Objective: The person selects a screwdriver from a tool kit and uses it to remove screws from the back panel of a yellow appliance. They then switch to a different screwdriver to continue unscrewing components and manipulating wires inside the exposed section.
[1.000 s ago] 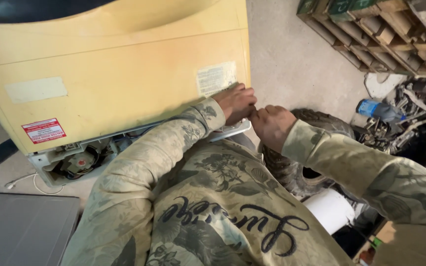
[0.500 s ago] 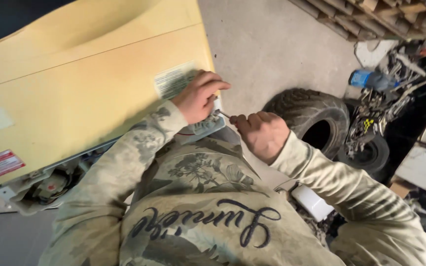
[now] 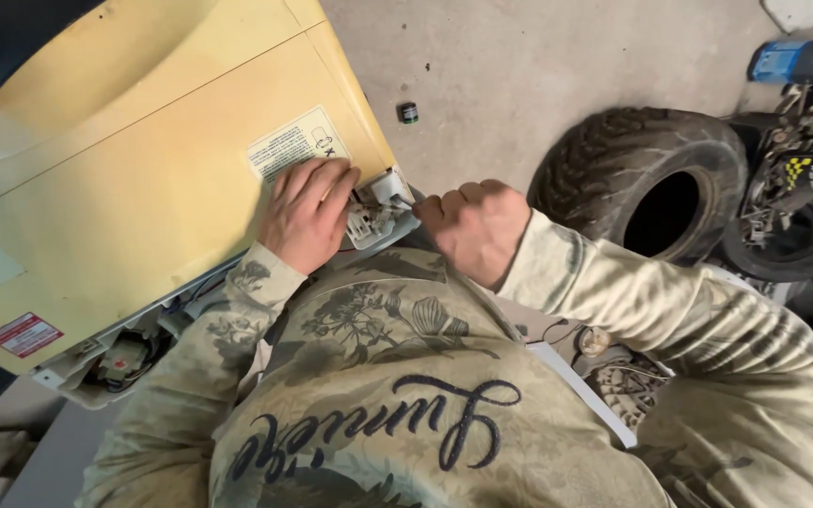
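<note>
Left hand (image 3: pixel 305 214) presses flat on the yellow panel (image 3: pixel 143 188); right hand (image 3: pixel 475 228), clenched, works the white corner fitting (image 3: pixel 380 212). Recommend bracing firmly, working squarely.

My left grip (image 3: pixel 308 214) slid off pale label (image 3: pixel 295 150), now flat on yellow panel (image 3: pixel 143 188) just beside white corner fitting (image 3: pixel 380 209). My right grip (image 3: pixel 474 226) closed fist, moved closer to fitting. View swung: black tyre (image 3: pixel 646 179) now beside right grip, small dark cap (image 3: pixel 408 112) on floor beyond it.
</note>
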